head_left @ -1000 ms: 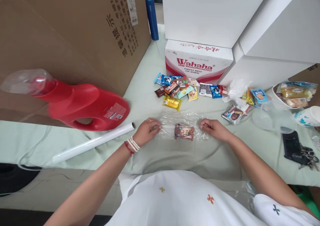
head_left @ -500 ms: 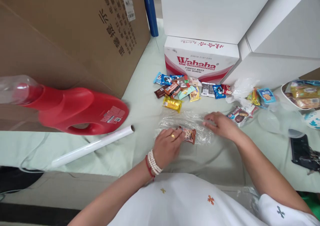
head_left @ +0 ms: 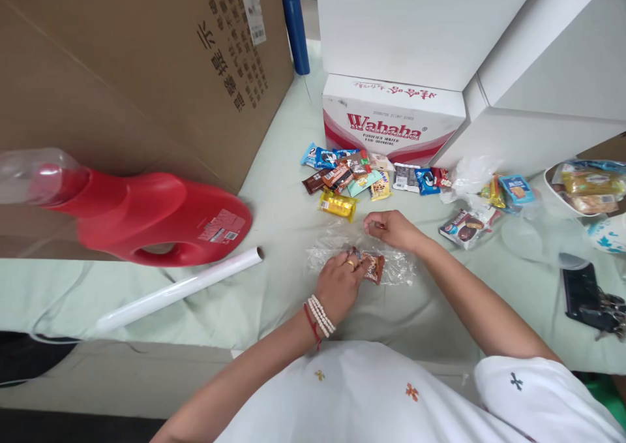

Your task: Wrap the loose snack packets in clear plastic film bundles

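A small brown snack packet [head_left: 375, 268] lies on a crumpled sheet of clear plastic film [head_left: 398, 270] on the cloth-covered table. My left hand [head_left: 341, 280], with a ring and beaded bracelets, rests over the packet's left part. Its fingers are stretched out and cover that end. At the film's far edge, my right hand [head_left: 395, 229] has thumb and forefinger pinched together on the film, which rises slightly there. Just beyond the film is a yellow snack packet [head_left: 337, 205].
Several wrapped snacks [head_left: 345, 172] lie before a Wahaba-style water carton [head_left: 391, 120]. A white bowl of snacks [head_left: 555, 195], a phone [head_left: 580, 293] and keys [head_left: 611, 312] are right. Left are a red detergent bottle [head_left: 161, 218], a white tube [head_left: 180, 290] and a large cardboard box [head_left: 147, 71].
My right hand has moved left to the film's far edge, its fingers closing into a pinch. My left hand has slid slightly right over the brown packet.
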Demonstrator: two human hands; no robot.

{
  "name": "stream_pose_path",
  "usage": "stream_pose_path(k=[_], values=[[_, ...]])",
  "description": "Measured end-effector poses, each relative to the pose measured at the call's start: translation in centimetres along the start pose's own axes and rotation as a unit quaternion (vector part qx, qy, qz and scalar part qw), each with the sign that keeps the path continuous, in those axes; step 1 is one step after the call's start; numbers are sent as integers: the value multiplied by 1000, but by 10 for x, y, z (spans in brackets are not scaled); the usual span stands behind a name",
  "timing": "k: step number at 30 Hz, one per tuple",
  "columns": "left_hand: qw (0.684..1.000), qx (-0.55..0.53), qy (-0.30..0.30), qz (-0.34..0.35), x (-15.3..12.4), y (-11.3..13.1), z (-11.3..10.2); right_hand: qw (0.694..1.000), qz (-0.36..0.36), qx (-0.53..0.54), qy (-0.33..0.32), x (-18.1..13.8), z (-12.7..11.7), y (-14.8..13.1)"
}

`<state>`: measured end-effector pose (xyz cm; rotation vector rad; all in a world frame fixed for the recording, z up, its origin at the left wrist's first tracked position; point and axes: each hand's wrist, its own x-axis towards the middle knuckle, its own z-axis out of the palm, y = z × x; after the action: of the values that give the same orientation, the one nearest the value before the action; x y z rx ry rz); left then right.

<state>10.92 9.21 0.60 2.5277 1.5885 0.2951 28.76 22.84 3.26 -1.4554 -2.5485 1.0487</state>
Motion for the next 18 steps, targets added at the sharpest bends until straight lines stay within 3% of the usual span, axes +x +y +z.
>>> stream_pose_path(k=[3, 6, 10, 14, 16, 18], values=[[1000, -19, 1, 4, 1, -2, 4, 991, -121, 54, 26, -32, 2, -8], [999, -44, -1, -1, 1, -7, 11, 977, -209, 31, 40, -61, 27, -14], [991, -129, 34, 20, -6, -18, 20, 973, -215, 7, 87, -78, 70, -11], [951, -289, 92, 51, -26, -34, 19, 974, -197, -38, 106, -79, 89, -10], [917, -376, 135, -4, -33, -45, 13, 975, -194, -55, 95, -79, 90, -11], [875, -413, 213, -136, -33, -56, 6, 974, -197, -77, 81, -80, 90, -13]])
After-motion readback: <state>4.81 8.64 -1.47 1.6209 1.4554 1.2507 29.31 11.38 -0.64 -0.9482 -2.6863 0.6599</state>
